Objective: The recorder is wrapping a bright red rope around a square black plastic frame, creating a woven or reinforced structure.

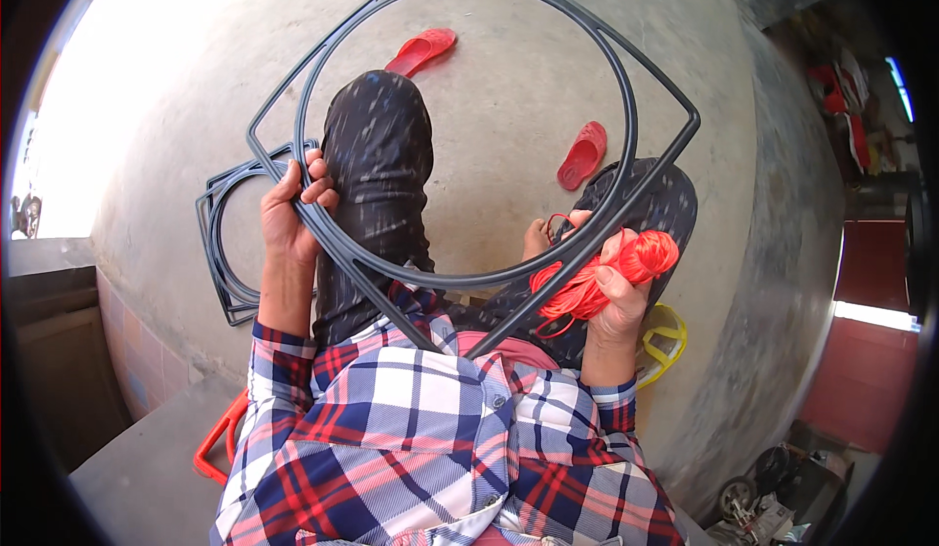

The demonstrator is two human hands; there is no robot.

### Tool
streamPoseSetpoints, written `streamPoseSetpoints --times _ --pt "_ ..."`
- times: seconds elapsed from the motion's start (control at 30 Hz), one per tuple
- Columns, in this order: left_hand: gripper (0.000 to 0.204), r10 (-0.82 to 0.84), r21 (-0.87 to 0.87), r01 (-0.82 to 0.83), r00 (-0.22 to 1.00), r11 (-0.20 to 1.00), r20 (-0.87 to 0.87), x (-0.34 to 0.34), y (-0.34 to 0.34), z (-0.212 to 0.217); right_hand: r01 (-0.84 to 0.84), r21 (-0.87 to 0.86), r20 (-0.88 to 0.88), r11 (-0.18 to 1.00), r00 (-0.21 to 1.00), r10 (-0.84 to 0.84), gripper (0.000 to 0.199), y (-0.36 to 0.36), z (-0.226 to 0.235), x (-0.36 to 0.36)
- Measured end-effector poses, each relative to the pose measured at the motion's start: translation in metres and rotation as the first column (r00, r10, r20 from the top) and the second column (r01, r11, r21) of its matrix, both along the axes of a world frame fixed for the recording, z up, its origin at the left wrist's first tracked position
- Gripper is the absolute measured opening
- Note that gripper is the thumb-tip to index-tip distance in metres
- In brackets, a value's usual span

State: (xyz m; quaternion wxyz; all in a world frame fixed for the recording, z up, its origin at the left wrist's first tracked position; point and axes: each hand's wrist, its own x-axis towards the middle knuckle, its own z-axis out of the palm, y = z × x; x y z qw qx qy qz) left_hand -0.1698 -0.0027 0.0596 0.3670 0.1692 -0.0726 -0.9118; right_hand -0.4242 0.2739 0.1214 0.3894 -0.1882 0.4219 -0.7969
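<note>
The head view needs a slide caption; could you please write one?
Left hand holding a dark-grey square frame with inner ring; right hand holding bright-red bundled cord.

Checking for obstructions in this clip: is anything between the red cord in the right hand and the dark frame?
Nothing visible. The red cord in the right hand is at the lower right of the dark frame, strands showing either side of its bar. The left hand grips the opposite side.

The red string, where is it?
In the head view, the red string is right of centre, in the person's right hand, at the lower right part of the dark frame.
</note>
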Motion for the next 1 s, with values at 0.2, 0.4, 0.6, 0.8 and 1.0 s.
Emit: streamPoseSetpoints --times 0.2,0.4,0.6,0.8,1.0 --pt "0.027 -0.006 0.015 0.006 1.000 1.000 0.005 -0.003 -0.001 0.006 0.000 -0.014 -0.050 1.000 0.999 -0.001 0.023 0.003 -0.006 -0.003" --pt "0.031 0.470 -0.473 -0.160 0.578 0.867 0.667 -0.025 0.016 0.021 0.028 -0.050 -0.008 0.998 1.000 -0.029 0.025 0.002 -0.008 -0.004" --pt "0.079 0.962 -0.729 0.641 -0.057 0.239 0.265 -0.014 0.032 0.013 0.093 0.026 0.030 0.995 0.995 -0.094 0.030 0.000 -0.007 0.001" --pt "0.043 0.520 -0.627 0.717 0.677 -0.305 0.521 -0.013 0.066 0.061 0.097 0.037 0.108 0.995 0.989 -0.101 0.019 -0.012 -0.019 -0.005" --pt "0.066 0.448 -0.583 0.660 0.751 -0.474 0.486 -0.017 0.062 0.062 0.081 -0.052 0.201 0.995 0.977 -0.069 0.021 -0.015 -0.026 -0.013"
